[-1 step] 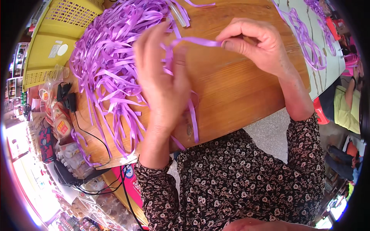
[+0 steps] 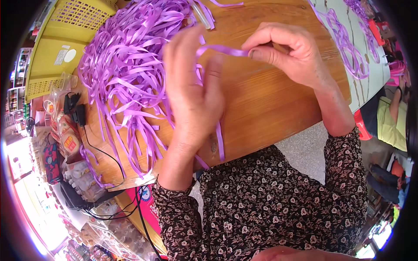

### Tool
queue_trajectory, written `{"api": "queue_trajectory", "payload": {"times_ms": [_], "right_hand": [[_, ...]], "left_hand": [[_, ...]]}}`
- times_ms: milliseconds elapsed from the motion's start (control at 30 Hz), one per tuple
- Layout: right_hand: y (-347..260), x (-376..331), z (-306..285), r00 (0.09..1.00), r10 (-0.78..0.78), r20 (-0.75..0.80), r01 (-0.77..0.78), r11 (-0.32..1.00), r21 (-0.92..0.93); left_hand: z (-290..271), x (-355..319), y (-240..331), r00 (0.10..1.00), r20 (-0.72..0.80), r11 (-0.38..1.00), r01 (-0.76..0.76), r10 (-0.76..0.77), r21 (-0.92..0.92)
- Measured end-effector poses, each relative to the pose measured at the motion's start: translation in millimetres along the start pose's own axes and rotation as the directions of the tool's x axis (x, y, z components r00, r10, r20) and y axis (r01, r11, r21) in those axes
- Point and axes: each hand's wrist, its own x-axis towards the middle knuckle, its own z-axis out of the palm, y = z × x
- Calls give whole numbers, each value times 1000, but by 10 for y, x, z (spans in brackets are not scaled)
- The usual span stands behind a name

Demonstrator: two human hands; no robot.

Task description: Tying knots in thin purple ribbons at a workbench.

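My right hand [image 2: 289, 54] holds a purple ribbon [image 2: 226, 50] above the table, pinched between thumb and forefinger near what looks like its end. From there the strip runs left and passes behind my left hand [image 2: 191, 93]. That hand is upright, fingers stretched and thumb apart, somewhat blurred by motion; it hides the middle of the ribbon, so whether it touches the strip does not show. A purple length hangs below the left hand to the table's near edge. Beyond and left of it lies a big tangled heap of purple ribbons [image 2: 130, 65].
The heap rests on a wooden table [image 2: 265, 108] against a yellow plastic basket [image 2: 69, 39]. A black adapter with a cord [image 2: 79, 115] lies at the table's left side, near bagged goods. On the right, a white marble-patterned surface [image 2: 370, 82] carries more looped purple ribbon.
My left hand has moved a little to the right, toward the right hand. The right hand stays nearly in place, pinching the ribbon, and the span between the hands is shorter.
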Motion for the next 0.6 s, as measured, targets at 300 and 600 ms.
{"api": "queue_trajectory", "payload": {"times_ms": [300,600], "right_hand": [[0,-22,47,997,62,-56,-55,992,117],[603,381,-55,410,-878,-247,871,457,-180]], "left_hand": [[57,-149,99,816,297,597,569,-496,-566],[34,-105,177,746,376,469,648,-550,-599]]}}
